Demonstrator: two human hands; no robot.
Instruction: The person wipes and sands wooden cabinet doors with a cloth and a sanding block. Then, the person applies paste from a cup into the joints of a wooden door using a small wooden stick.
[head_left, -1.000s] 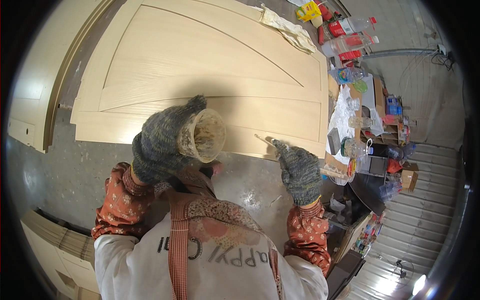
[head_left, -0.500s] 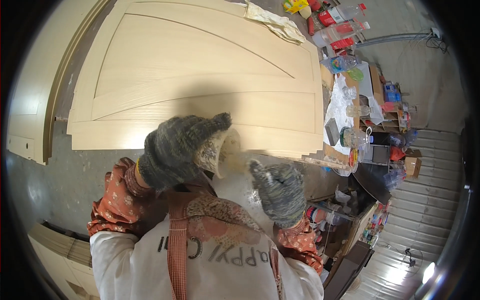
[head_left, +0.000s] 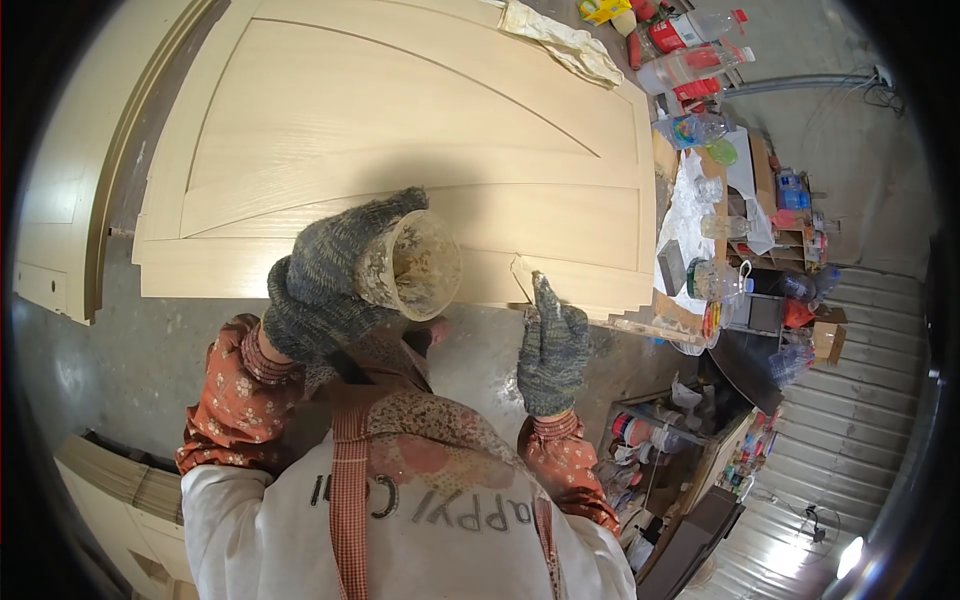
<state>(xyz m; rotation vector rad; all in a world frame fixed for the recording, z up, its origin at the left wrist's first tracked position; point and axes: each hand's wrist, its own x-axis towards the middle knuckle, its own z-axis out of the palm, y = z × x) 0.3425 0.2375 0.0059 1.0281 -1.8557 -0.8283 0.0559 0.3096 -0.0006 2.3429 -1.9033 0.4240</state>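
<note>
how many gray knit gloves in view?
2: one on the left hand, which holds a clear cup; one on the right hand, which holds a thin flat tool by the cream panel's near edge. Others may be hidden.

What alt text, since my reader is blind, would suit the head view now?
A gloved left hand holds a smeared clear cup and a gloved right hand holds a small thin tool, both by the near edge of a cream panel. A crumpled cloth lies at its far right corner, with plastic bottles beyond.
</note>
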